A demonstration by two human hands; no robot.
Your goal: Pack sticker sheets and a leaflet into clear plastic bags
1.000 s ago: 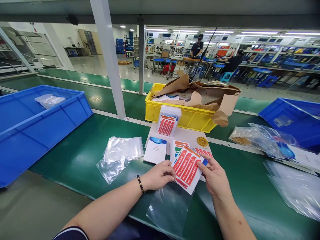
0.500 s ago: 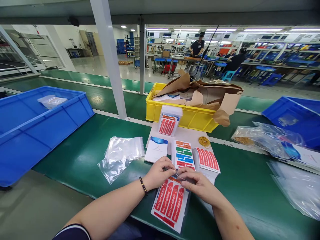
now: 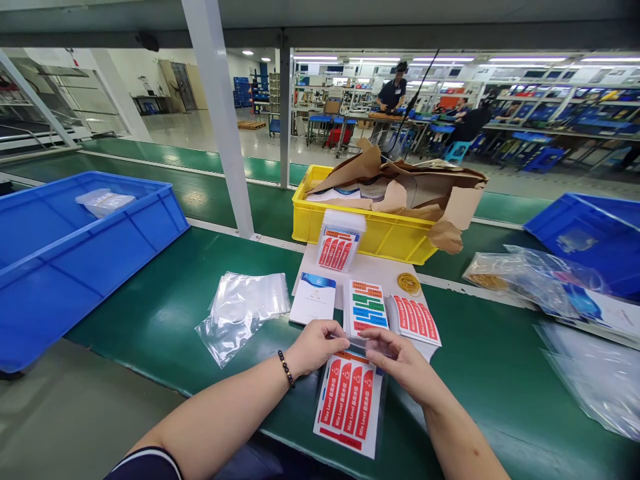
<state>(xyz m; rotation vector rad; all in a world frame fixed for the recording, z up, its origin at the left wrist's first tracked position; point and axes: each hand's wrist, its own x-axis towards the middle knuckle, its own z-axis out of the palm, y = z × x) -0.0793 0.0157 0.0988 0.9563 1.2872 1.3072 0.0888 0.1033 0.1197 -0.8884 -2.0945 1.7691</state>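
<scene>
A clear plastic bag (image 3: 379,423) hangs at the table's near edge with a sheet of red "Max Level / Min Level" stickers (image 3: 347,403) inside. My left hand (image 3: 317,347), with a beaded bracelet on its wrist, pinches the bag's top edge at the left. My right hand (image 3: 397,360) has its thumb and fingers closed round the top edge at the right. Just beyond my hands lie a stack of white booklets (image 3: 313,303), a stack of multicoloured sticker sheets (image 3: 367,303) and a stack of red sticker sheets (image 3: 415,320).
Empty clear bags (image 3: 245,310) lie at left. A bundle of filled bags (image 3: 340,243) leans on a yellow crate (image 3: 365,233) holding brown paper. Rubber bands (image 3: 409,284) lie nearby. Blue bins (image 3: 100,267) flank the table, and more bags (image 3: 595,373) lie right. People work in the background.
The bag with its sticker sheet has shifted slightly right and become more upright. My right hand has moved a little to the right, and its fingers are farther from the left hand.
</scene>
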